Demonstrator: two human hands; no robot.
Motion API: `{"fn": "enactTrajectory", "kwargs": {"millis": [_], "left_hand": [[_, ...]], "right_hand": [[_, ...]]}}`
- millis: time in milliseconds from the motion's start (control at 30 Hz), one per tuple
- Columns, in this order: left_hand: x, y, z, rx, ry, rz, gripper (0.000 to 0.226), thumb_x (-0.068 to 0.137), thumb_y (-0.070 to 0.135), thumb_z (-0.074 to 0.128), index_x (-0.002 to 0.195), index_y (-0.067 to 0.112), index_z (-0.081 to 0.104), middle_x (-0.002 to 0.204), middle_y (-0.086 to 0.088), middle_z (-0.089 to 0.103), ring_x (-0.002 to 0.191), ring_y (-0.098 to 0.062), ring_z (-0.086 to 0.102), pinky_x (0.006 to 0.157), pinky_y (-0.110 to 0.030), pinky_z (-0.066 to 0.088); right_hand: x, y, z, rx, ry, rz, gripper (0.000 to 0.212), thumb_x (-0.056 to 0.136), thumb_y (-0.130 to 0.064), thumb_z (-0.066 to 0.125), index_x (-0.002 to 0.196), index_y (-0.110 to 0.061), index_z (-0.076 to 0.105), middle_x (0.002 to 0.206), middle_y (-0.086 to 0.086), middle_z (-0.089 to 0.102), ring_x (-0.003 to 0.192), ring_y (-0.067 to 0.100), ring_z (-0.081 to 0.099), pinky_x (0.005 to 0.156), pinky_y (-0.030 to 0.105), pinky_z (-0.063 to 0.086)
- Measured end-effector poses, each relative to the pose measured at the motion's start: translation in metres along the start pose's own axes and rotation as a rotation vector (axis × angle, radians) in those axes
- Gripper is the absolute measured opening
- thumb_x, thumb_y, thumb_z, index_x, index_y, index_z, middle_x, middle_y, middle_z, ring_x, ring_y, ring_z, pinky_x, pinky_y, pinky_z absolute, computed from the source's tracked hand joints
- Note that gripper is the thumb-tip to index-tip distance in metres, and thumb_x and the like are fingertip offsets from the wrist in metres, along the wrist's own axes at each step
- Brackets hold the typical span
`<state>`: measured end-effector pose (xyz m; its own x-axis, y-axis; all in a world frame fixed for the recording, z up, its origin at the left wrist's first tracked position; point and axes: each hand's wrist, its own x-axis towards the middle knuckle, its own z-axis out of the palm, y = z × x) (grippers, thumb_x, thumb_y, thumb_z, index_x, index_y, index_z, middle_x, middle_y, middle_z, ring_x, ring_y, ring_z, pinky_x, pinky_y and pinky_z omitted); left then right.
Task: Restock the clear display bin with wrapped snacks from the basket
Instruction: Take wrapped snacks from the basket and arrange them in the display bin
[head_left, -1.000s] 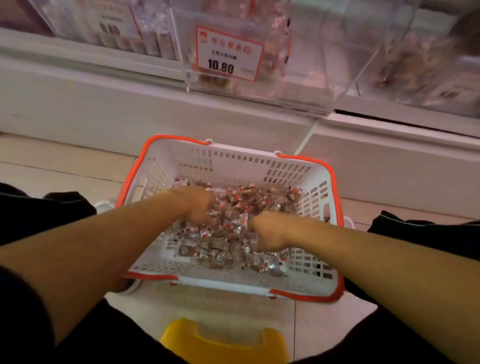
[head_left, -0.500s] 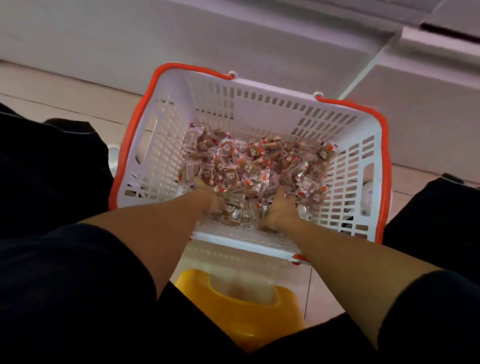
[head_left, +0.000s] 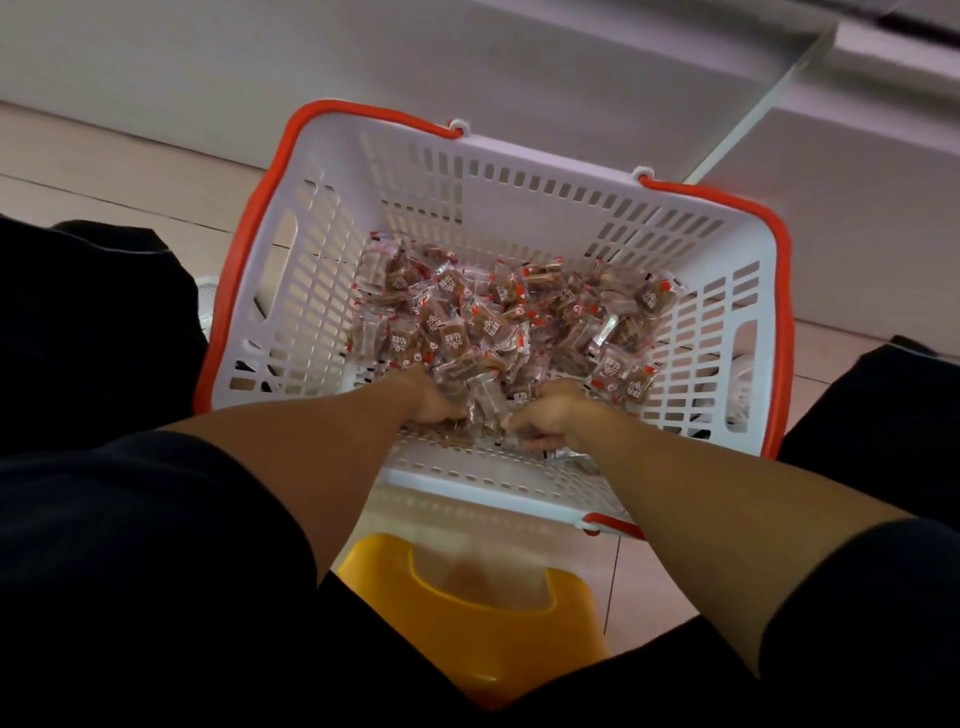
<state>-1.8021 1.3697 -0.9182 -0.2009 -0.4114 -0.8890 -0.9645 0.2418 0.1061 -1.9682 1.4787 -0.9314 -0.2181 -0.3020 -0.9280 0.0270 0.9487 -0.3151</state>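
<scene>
A white slotted basket (head_left: 332, 249) with an orange rim stands on the floor in front of me. Several clear-wrapped brown snacks (head_left: 498, 322) with red print lie heaped on its bottom. My left hand (head_left: 434, 397) is down in the near side of the heap, fingers curled round a clump of snacks. My right hand (head_left: 553, 415) is close beside it, also gripping wrapped snacks. The clear display bin is out of view.
A yellow plastic stool (head_left: 467, 618) sits between my knees, just behind the basket. A white shelf base (head_left: 519, 78) runs along the far side. Pale floor tiles (head_left: 104, 171) lie to the left. My dark-clothed legs flank the basket.
My view tilted down, so the display bin and price tag left the frame. Both hands drew back to the near edge of the heap and closed together on snacks.
</scene>
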Motion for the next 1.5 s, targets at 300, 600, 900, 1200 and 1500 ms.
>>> {"fn": "enactTrajectory", "kwargs": {"millis": [300,600,900,1200,1500], "left_hand": [[-0.008,-0.001,-0.006,-0.068,-0.018,0.053,0.045,0.094,0.034,0.061,0.122,-0.001,0.057,0.116,-0.016,0.065,0.095,-0.026,0.065,0.090,-0.038,0.053],[-0.013,0.003,-0.009,-0.775,0.064,0.166,0.014,0.091,-0.001,0.059,0.095,0.012,0.063,0.093,-0.012,0.064,0.071,-0.022,0.061,0.067,-0.031,0.059],[-0.034,0.020,-0.035,-1.503,-0.131,0.227,0.043,0.090,-0.010,0.049,0.125,0.013,0.056,0.118,-0.011,0.062,0.109,-0.023,0.062,0.083,-0.032,0.057],[-0.054,0.016,-0.044,-1.431,-0.436,0.393,0.033,0.091,0.019,0.064,0.121,0.008,0.058,0.112,-0.024,0.069,0.106,-0.035,0.067,0.092,-0.045,0.055],[-0.074,0.033,-0.068,-1.405,-0.522,0.504,0.027,0.094,0.008,0.055,0.121,0.003,0.055,0.105,-0.020,0.070,0.099,-0.030,0.069,0.085,-0.039,0.058]], "right_hand": [[-0.019,-0.001,0.006,-0.109,0.064,-0.095,0.054,0.070,-0.044,0.088,0.089,-0.001,0.060,0.062,0.007,0.062,0.047,0.016,0.057,0.057,0.029,0.055],[-0.040,-0.009,0.007,0.177,0.214,-0.303,0.042,0.075,-0.029,0.086,0.106,-0.011,0.066,0.103,0.003,0.070,0.092,0.019,0.068,0.082,0.035,0.059],[-0.062,-0.041,-0.011,0.538,-0.058,-0.275,0.043,0.083,-0.029,0.075,0.121,-0.014,0.065,0.115,0.007,0.072,0.104,0.025,0.067,0.084,0.037,0.059],[-0.079,-0.043,-0.011,0.679,-0.061,-0.332,0.042,0.082,-0.020,0.075,0.122,-0.011,0.067,0.097,0.001,0.074,0.085,0.015,0.061,0.075,0.028,0.044],[-0.097,-0.061,-0.032,0.656,-0.076,-0.543,0.035,0.086,-0.012,0.072,0.118,-0.023,0.063,0.106,0.004,0.075,0.081,0.019,0.071,0.070,0.038,0.058]]}}
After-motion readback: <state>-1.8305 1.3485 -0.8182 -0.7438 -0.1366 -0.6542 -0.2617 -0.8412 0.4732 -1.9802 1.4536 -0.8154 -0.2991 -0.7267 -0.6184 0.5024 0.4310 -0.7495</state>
